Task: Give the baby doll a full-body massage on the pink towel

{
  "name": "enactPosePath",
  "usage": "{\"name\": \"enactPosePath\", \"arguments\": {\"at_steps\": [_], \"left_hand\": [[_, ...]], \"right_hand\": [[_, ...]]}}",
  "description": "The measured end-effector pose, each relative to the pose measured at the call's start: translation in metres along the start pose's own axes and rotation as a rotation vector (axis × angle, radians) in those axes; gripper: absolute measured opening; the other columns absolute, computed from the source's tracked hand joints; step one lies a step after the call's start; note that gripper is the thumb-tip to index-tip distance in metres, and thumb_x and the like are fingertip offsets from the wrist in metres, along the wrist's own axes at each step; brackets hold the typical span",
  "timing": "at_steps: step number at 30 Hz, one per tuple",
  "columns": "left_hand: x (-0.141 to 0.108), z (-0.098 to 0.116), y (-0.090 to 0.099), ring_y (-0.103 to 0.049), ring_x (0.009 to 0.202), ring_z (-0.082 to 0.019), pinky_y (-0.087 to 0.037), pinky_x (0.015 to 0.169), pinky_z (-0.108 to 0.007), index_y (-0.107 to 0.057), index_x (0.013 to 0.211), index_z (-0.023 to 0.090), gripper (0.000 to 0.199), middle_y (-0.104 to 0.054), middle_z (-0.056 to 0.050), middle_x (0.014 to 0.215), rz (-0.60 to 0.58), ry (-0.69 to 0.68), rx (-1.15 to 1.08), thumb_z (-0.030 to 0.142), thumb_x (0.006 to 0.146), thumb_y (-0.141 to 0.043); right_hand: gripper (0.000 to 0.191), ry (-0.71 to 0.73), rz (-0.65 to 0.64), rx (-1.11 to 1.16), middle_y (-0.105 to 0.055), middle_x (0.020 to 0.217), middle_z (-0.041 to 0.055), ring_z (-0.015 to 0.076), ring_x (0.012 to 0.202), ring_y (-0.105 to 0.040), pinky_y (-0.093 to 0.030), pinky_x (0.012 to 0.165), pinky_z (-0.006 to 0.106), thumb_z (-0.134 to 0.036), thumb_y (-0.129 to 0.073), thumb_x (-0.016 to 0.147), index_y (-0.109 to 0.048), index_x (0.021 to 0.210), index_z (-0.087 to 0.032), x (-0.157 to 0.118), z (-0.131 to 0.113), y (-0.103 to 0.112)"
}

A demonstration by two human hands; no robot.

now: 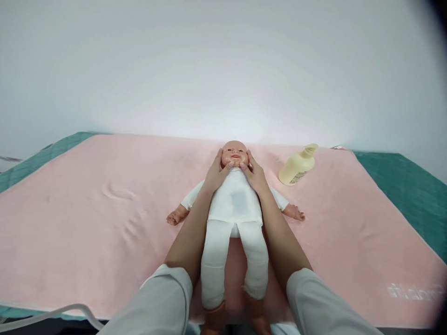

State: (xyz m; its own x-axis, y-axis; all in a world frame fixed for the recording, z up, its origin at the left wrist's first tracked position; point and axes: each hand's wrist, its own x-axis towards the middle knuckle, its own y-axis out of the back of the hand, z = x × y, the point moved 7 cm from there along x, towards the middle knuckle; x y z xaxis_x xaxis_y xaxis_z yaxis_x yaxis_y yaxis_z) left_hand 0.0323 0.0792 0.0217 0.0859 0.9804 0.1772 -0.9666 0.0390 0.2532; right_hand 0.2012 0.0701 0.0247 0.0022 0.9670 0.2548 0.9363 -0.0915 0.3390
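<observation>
A baby doll point(234, 202) in a white fabric top and trousers lies on its back, its head at the far end and its feet towards me. My left hand point(217, 174) cups one side of the doll's head, fingers along the cheek and thumb at the chin. On the other side my right hand point(255, 174) mirrors it, its thumb also touching the chin. Both forearms run along the doll's body, over its outstretched arms. A grey square patch point(239, 202) shows on the doll's chest.
Under the doll spreads a pink mat point(87, 223), with a green cover point(401, 186) showing past its edges. A pale yellow pump bottle point(296, 166) stands tilted to the right of the head. A white wall point(223, 70) rises behind; a white cable point(59, 311) curves at lower left.
</observation>
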Motion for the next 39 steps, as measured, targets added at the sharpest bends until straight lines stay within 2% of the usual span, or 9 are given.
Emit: {"name": "enactPosePath", "arguments": {"at_steps": [3,6,12,18,25,31,34,39], "left_hand": [[0.002,-0.005,-0.002,-0.037,0.145,-0.029,-0.03,0.121,-0.041,-0.022,0.157,0.021,0.097,-0.034,-0.011,0.16,0.003,-0.001,-0.068,0.054,0.079,-0.07],[0.003,-0.008,-0.002,-0.04,0.143,-0.03,-0.032,0.12,-0.042,-0.024,0.156,0.018,0.101,-0.037,-0.014,0.157,0.005,-0.007,-0.103,0.049,0.075,-0.075],[0.006,-0.015,0.0,-0.043,0.141,-0.031,-0.034,0.118,-0.044,-0.031,0.154,0.023,0.094,-0.043,-0.011,0.154,0.028,-0.021,-0.125,0.046,0.074,-0.076],[0.007,-0.014,0.002,-0.045,0.14,-0.03,-0.037,0.116,-0.044,-0.035,0.152,0.024,0.087,-0.044,-0.009,0.154,0.046,-0.031,-0.105,0.046,0.077,-0.073],[0.006,-0.011,0.002,-0.042,0.142,-0.028,-0.037,0.117,-0.042,-0.032,0.154,0.024,0.082,-0.041,-0.007,0.156,0.039,-0.012,-0.077,0.046,0.082,-0.066],[0.003,-0.001,0.003,-0.039,0.144,-0.025,-0.033,0.119,-0.038,-0.026,0.156,0.019,0.08,-0.037,-0.007,0.158,0.017,0.009,-0.017,0.049,0.089,-0.058],[0.001,0.003,0.003,-0.035,0.147,-0.024,-0.03,0.12,-0.036,-0.024,0.156,0.018,0.077,-0.033,-0.007,0.16,0.003,0.0,0.008,0.049,0.092,-0.053],[0.001,0.004,0.004,-0.03,0.149,-0.021,-0.024,0.123,-0.035,-0.024,0.157,0.021,0.072,-0.029,-0.004,0.162,-0.007,-0.012,0.061,0.05,0.095,-0.047]], "right_hand": [[0.085,-0.009,0.035,-0.012,-0.06,0.14,0.01,0.0279,0.114,-0.065,-0.051,0.103,0.047,-0.055,-0.064,0.082,-0.034,0.153,-0.02,-0.001,0.001,-0.001],[0.081,0.021,0.071,-0.009,-0.058,0.142,0.0088,0.0277,0.119,-0.063,-0.05,0.105,0.045,-0.05,-0.067,0.081,-0.039,0.151,-0.021,-0.001,-0.001,-0.001],[0.077,0.035,0.108,-0.002,-0.059,0.141,0.0097,0.0277,0.116,-0.064,-0.051,0.104,0.043,-0.05,-0.069,0.08,-0.045,0.147,-0.021,-0.001,0.0,-0.001],[0.079,0.016,0.096,0.011,-0.063,0.135,0.0087,0.0271,0.108,-0.068,-0.053,0.1,0.045,-0.054,-0.067,0.08,-0.043,0.148,-0.022,-0.001,0.003,-0.001],[0.082,-0.006,0.053,0.039,-0.057,0.143,0.0104,0.0289,0.122,-0.062,-0.048,0.108,0.045,-0.059,-0.06,0.083,-0.038,0.151,-0.018,0.001,0.002,0.0],[0.077,0.028,0.011,0.018,-0.047,0.152,0.0072,0.024,0.136,-0.051,-0.041,0.115,0.04,-0.059,-0.051,0.089,-0.035,0.152,-0.019,0.003,0.002,0.002],[0.073,0.034,-0.014,-0.002,-0.046,0.152,0.0065,0.0227,0.137,-0.051,-0.04,0.116,0.04,-0.057,-0.047,0.091,-0.034,0.153,-0.02,0.002,0.001,0.003],[0.072,0.038,-0.036,-0.004,-0.049,0.15,0.0062,0.0214,0.138,-0.05,-0.037,0.118,0.039,-0.058,-0.041,0.094,-0.031,0.154,-0.019,0.0,-0.003,0.004]]}}
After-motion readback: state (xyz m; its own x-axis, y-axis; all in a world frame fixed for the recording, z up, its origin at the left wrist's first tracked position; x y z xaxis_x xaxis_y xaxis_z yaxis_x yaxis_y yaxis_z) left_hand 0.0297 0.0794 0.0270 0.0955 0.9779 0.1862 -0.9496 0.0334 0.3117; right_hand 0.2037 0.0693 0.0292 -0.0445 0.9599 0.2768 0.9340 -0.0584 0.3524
